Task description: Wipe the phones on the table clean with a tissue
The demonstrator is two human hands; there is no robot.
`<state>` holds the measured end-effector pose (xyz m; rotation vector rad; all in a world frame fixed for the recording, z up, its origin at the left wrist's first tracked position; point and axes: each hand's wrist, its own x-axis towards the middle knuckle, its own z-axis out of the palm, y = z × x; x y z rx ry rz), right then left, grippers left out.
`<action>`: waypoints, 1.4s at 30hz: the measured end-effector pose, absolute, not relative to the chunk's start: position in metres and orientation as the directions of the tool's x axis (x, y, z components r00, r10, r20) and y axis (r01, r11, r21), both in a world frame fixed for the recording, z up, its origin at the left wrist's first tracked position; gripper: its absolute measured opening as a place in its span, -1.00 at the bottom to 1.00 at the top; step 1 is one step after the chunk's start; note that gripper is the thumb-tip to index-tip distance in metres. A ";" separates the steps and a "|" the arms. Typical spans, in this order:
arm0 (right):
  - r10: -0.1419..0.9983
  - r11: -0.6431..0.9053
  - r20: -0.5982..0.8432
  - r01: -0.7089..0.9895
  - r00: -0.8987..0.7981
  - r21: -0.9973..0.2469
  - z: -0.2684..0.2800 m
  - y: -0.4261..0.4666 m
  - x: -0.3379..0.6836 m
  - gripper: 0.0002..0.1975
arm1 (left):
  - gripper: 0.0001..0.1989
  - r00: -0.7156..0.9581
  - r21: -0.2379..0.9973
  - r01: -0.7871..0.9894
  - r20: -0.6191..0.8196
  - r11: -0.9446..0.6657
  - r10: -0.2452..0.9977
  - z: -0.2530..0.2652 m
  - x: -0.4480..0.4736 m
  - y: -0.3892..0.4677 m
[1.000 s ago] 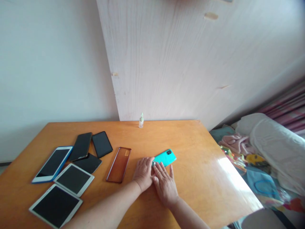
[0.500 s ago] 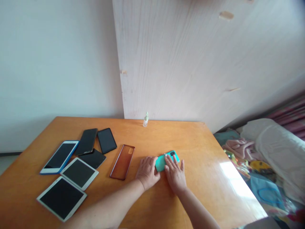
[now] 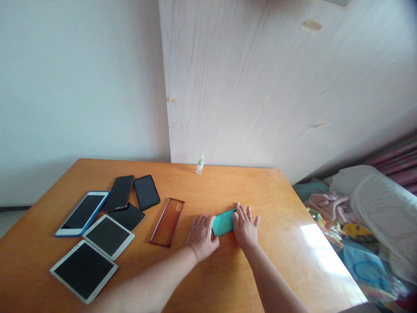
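Note:
A turquoise-backed smartphone lies face down on the wooden table. My left hand grips its left end, with the thumb at the near edge and the fingers at the far edge. Over its right end lies my right hand, fingers spread and covering most of the camera area. A small white piece pokes out at the right fingertips, pressed under them; its kind is too small to make out. To the left of my left hand lies a reddish-brown see-through phone case.
On the left lie a blue-edged white phone, several dark phones and two white tablets, partly overlapping. A small dropper bottle stands near the back edge. Bedding lies beyond the table's right edge.
My right hand has slid right along the phone's back, with the white piece moving along at its fingertips. The camera area is now mostly covered. My left hand keeps its grip.

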<state>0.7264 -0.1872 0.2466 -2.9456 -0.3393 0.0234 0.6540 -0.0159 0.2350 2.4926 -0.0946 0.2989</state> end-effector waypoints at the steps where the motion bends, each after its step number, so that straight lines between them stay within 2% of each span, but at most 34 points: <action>1: 0.277 -0.945 0.006 0.273 0.961 -0.182 0.246 -0.185 0.724 -0.49 | -0.41 0.972 0.578 -0.137 0.236 -0.804 0.004 0.235 0.654 -0.016; 4: 0.560 -0.810 0.009 0.549 0.829 -0.203 0.245 -0.178 0.711 -0.52 | -0.52 0.972 0.589 -0.134 0.237 -0.797 0.012 0.236 0.654 -0.016; 5: 0.604 -0.779 0.010 0.593 0.797 -0.205 0.245 -0.177 0.709 -0.53 | -0.54 0.972 0.590 -0.133 0.236 -0.796 0.013 0.237 0.654 -0.016; 7: 0.547 -0.820 0.011 0.538 0.837 -0.194 0.246 -0.181 0.710 -0.53 | -0.50 0.973 0.590 -0.130 0.232 -0.797 0.013 0.237 0.654 -0.016; 10: 0.281 -0.945 0.015 0.280 0.959 -0.169 0.246 -0.186 0.718 -0.50 | -0.40 0.974 0.586 -0.127 0.224 -0.800 0.009 0.236 0.654 -0.016; 11: 0.257 -0.952 0.013 0.255 0.966 -0.170 0.247 -0.186 0.718 -0.49 | -0.39 0.975 0.587 -0.128 0.224 -0.799 0.008 0.235 0.654 -0.016; 12: 0.296 -0.940 0.006 0.292 0.955 -0.179 0.247 -0.185 0.715 -0.49 | -0.40 0.975 0.591 -0.129 0.224 -0.796 0.008 0.234 0.654 -0.016; 15: 0.589 -0.789 -0.016 0.570 0.808 -0.229 0.247 -0.178 0.700 -0.50 | -0.45 0.973 0.613 -0.135 0.231 -0.778 0.013 0.233 0.654 -0.015; 17: 0.666 -0.725 -0.011 0.643 0.746 -0.244 0.248 -0.174 0.693 -0.51 | -0.45 0.972 0.622 -0.138 0.235 -0.771 0.016 0.232 0.654 -0.015; 18: 0.636 -0.749 -0.002 0.618 0.771 -0.239 0.248 -0.173 0.692 -0.52 | -0.44 0.972 0.621 -0.137 0.235 -0.772 0.017 0.232 0.654 -0.015; 21: 0.450 -0.868 0.036 0.446 0.892 -0.216 0.249 -0.170 0.693 -0.52 | -0.40 0.973 0.608 -0.125 0.228 -0.784 0.021 0.232 0.653 -0.016; 22: 0.436 -0.874 0.042 0.434 0.899 -0.219 0.249 -0.169 0.692 -0.52 | -0.40 0.974 0.607 -0.120 0.226 -0.785 0.027 0.232 0.653 -0.016; 26: 0.638 -0.738 0.032 0.622 0.770 -0.260 0.247 -0.169 0.683 -0.53 | -0.44 0.976 0.620 -0.116 0.216 -0.776 0.027 0.228 0.653 -0.015; 27: 0.652 -0.727 0.032 0.637 0.757 -0.258 0.245 -0.172 0.683 -0.54 | -0.43 0.976 0.619 -0.118 0.216 -0.776 0.024 0.228 0.653 -0.015; 29: 0.557 -0.802 0.041 0.550 0.829 -0.234 0.241 -0.182 0.685 -0.54 | -0.38 0.974 0.608 -0.123 0.227 -0.784 0.024 0.227 0.653 -0.016; 32: 0.253 -0.941 0.073 0.263 0.965 -0.213 0.234 -0.195 0.690 -0.50 | -0.35 0.969 0.589 -0.134 0.247 -0.797 0.019 0.229 0.654 -0.017; 33: 0.230 -0.946 0.075 0.241 0.970 -0.216 0.233 -0.196 0.689 -0.49 | -0.37 0.969 0.586 -0.134 0.247 -0.799 0.018 0.231 0.654 -0.017; 34: 0.280 -0.932 0.069 0.288 0.957 -0.220 0.231 -0.196 0.687 -0.49 | -0.39 0.970 0.585 -0.133 0.244 -0.800 0.017 0.232 0.654 -0.017; 37: 0.573 -0.792 0.033 0.563 0.819 -0.236 0.230 -0.195 0.680 -0.50 | -0.46 0.973 0.588 -0.132 0.231 -0.798 0.010 0.235 0.654 -0.016; 38: 0.605 -0.769 0.028 0.593 0.796 -0.239 0.230 -0.196 0.679 -0.51 | -0.47 0.973 0.587 -0.133 0.230 -0.799 0.007 0.235 0.654 -0.016; 39: 0.578 -0.788 0.032 0.568 0.816 -0.237 0.230 -0.197 0.680 -0.51 | -0.47 0.973 0.584 -0.135 0.230 -0.801 0.003 0.235 0.654 -0.016; 40: 0.498 -0.838 0.045 0.494 0.866 -0.231 0.230 -0.199 0.682 -0.51 | -0.47 0.973 0.579 -0.137 0.230 -0.804 0.000 0.235 0.654 -0.016; 42: 0.268 -0.934 0.078 0.279 0.960 -0.225 0.229 -0.201 0.687 -0.49 | -0.48 0.973 0.567 -0.138 0.229 -0.812 -0.005 0.235 0.655 -0.016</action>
